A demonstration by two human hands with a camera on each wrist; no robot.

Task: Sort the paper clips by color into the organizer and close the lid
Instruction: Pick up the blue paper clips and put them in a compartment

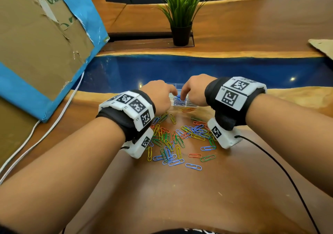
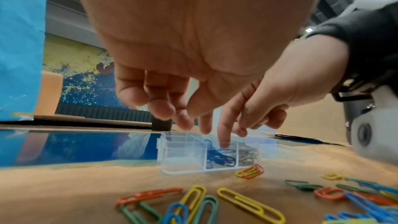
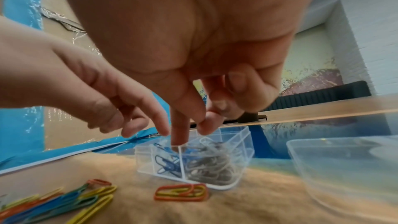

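A small clear organizer stands open at the far edge of the wood. One compartment holds blue clips; the one beside it holds silver clips. My right hand pokes its straight index finger down into the blue compartment by the divider, its other fingers curled. My left hand hovers over the organizer's left side with loose fingers, holding nothing. A heap of mixed coloured clips lies nearer me.
A red and a yellow clip lie against the organizer's near wall. A clear plastic lid or tray sits to its right. A cardboard box with blue tape stands at the left and a potted plant behind.
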